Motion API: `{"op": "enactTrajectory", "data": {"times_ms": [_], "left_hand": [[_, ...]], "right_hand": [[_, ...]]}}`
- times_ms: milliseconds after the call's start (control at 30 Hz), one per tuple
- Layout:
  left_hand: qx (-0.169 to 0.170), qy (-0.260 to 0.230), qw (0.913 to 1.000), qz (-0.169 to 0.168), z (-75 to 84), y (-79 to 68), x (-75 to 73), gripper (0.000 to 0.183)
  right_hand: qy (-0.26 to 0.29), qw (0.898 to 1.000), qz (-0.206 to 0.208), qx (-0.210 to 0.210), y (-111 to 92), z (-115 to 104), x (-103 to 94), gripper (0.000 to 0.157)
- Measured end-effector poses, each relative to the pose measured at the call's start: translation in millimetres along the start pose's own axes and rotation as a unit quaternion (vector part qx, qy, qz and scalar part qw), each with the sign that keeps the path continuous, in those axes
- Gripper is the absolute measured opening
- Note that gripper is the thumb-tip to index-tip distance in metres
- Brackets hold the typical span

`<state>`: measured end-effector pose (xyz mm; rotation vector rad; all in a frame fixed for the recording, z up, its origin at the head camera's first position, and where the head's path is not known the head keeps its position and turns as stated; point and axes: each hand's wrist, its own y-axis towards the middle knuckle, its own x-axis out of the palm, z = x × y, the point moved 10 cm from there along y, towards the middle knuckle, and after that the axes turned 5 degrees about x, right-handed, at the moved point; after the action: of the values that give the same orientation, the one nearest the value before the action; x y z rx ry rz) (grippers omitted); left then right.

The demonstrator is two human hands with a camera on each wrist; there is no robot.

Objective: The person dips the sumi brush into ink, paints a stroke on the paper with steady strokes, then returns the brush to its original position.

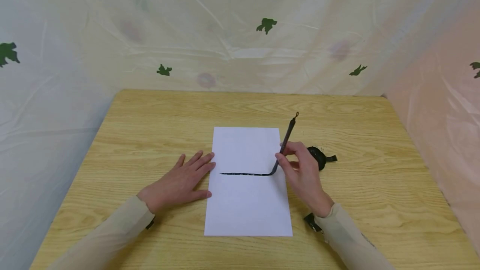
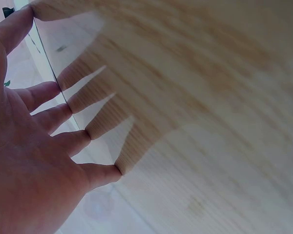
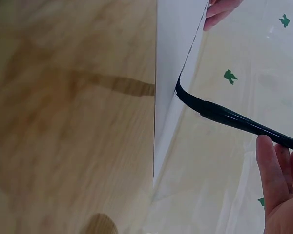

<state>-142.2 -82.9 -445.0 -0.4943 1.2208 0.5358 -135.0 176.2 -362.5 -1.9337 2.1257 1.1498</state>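
A white sheet of paper (image 1: 247, 211) lies on the wooden table with a thin black line (image 1: 243, 174) across its middle. My right hand (image 1: 305, 180) pinches a dark writing brush (image 1: 286, 140) between thumb and fingers, its handle leaning up and away. In the right wrist view the black bristles (image 3: 188, 99) bend against the paper at the line's right end. My left hand (image 1: 178, 184) lies flat with fingers spread, and some fingertips touch the paper's left edge. The left wrist view shows the left hand's fingertips (image 2: 83, 139) pressing on the surface.
A small round black dish (image 1: 318, 157) with a short handle sits beyond my right hand, partly hidden by it, with dark specks beside it. Pale sheeting (image 1: 225, 24) with green bird shapes hangs around the table (image 1: 161, 116) at the back and sides.
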Motion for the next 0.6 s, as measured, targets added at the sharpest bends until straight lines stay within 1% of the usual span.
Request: {"op": "enactTrajectory", "data": {"times_ms": [367,600], "left_hand": [[0.002,0.002,1.0000,0.003,-0.3,-0.2,1.0,0.078],[-0.006,-0.003,1.0000,-0.004,-1.4,0.1,2.2,0.078]], "right_hand": [[0.001,1.000,0.004,-0.001,-0.8,2.8,-1.8,0.029],[0.008,1.000,0.009,0.003,-2.3,7.3,-2.8,0.029]]}}
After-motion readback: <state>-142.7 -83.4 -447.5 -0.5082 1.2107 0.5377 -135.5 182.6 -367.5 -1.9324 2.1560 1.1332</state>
